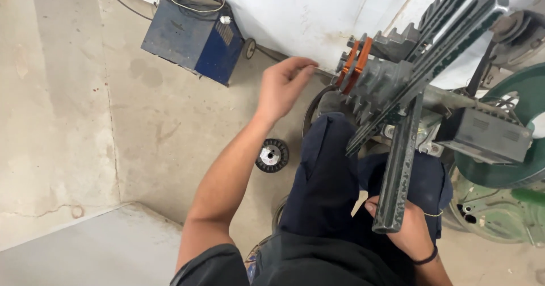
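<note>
Gripping the lower end of a grey metal bar [399,166], your right hand [404,224] has its fingers wrapped around it from beneath, the thumb showing at the left of the bar's square end. The bar rises from that grasp up to a ribbed grey motor frame [379,81] that sits just above your knee, crossed by long dark slats [448,36] running toward the upper right. A thin dark band circles your right wrist.

Your left hand [284,84] is loose, fingers relaxed and slightly curled, holding nothing. The fingertips [309,65] hover near the two orange strips [355,63] on the left edge of the frame, apart from them.

Your legs in dark blue trousers [329,178] fill the middle, one knee raised beneath the frame. On the concrete floor [74,110] just left of the knee lies a small round toothed metal part [272,155]. Farther off, against the white wall, stands a blue metal box on small wheels [193,36] with cables coiled on top. To your right lies a large green wheel [511,166], with a dark grey block [482,132] in front of it.
</note>
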